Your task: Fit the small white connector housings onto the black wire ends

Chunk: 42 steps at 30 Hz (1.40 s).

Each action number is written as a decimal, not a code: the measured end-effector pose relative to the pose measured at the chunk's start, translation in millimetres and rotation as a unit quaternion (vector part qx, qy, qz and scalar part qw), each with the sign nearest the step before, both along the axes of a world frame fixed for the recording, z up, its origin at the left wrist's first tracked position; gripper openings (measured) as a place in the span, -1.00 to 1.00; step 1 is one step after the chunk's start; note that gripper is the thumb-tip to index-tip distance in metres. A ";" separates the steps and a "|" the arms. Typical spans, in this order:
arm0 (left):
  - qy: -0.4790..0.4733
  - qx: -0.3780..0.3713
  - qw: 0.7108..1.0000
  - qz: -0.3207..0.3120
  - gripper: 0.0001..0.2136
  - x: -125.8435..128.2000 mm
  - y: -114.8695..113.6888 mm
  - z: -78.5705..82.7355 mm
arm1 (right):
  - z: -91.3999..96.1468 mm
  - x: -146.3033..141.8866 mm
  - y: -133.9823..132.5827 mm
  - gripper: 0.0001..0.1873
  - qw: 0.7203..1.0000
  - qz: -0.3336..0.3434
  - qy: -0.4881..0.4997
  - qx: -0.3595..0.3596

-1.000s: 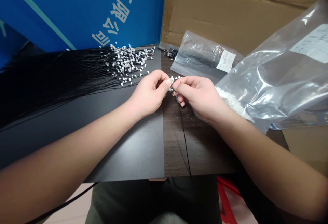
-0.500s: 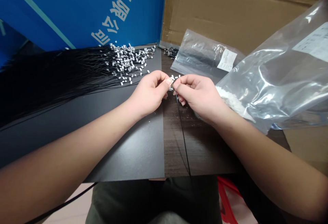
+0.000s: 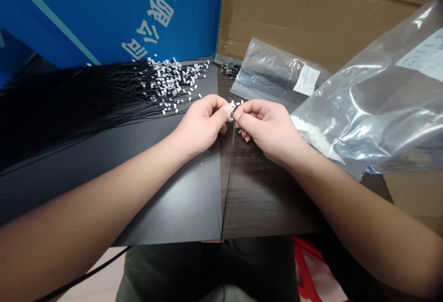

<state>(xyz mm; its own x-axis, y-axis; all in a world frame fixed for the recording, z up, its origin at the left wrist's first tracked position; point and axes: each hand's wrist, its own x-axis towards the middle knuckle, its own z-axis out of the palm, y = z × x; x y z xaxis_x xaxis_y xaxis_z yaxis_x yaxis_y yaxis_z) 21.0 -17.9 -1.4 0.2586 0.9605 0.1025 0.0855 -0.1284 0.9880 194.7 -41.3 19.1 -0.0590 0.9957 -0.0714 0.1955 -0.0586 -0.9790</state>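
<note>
Pinching: left hand (image 3: 200, 124) and right hand (image 3: 270, 127) in a narrow grip on a thin black wire (image 3: 227, 182)
Beside left hand: loads of black wires (image 3: 86, 108), tiny white terminals (image 3: 169, 85)
Right: clear plastic bag (image 3: 367, 108)

The thin black wires (image 3: 86, 103) look glossy and end in small white plastic connectors (image 3: 169, 85), on a smooth matt black sheet (image 3: 173, 200) beside a dark wood-grain counter (image 3: 263, 200). The clear plastic bag (image 3: 374, 108) is shiny and crinkled, with a matt paper label (image 3: 422, 53), against rough brown corrugated cardboard (image 3: 311, 20).
</note>
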 end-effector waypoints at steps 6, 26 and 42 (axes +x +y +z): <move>0.001 0.001 1.000 -0.004 -0.82 -0.7 0.5 -0.9 | -0.8 1.1 0.3 -0.91 1.000 0.001 -0.004 0.006; 0.001 0.011 1.000 -0.011 -0.80 -2.2 1.8 -3.0 | 2.5 0.6 -0.8 -0.90 1.000 -0.005 -0.018 0.007; 0.009 0.021 1.000 -0.007 -0.80 -1.9 2.5 -2.8 | 3.6 0.9 -0.9 -0.89 1.000 -0.001 -0.021 0.008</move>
